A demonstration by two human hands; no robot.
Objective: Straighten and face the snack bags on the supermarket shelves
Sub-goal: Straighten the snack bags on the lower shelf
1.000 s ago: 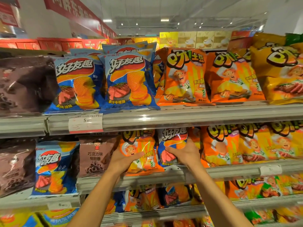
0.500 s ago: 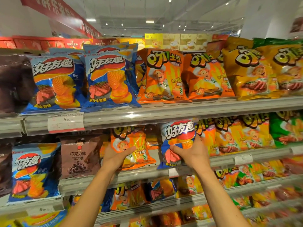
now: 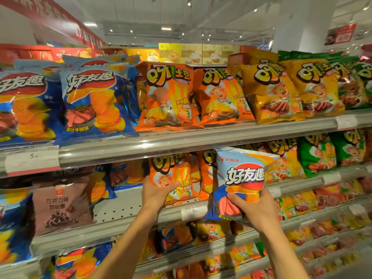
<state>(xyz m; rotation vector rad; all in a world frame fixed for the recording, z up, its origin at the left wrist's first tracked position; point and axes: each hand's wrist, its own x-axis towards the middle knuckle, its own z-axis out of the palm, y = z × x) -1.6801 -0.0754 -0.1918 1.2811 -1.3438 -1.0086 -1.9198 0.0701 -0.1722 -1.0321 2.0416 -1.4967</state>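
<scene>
My right hand (image 3: 254, 208) grips a blue 好友趣 chip bag (image 3: 239, 182); my left hand (image 3: 156, 193) holds an orange 呀!土豆 bag (image 3: 177, 174), price tag (image 3: 193, 210) reading perhaps 5.30

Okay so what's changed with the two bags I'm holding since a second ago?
The right hand has pulled the blue chip bag out of the orange row and forward, so it now hangs in front of the middle shelf's rail, tilted a little. The left hand keeps its grip on the orange potato-stick bag, which stays upright on that shelf. The top-shelf bags look untouched.
</scene>
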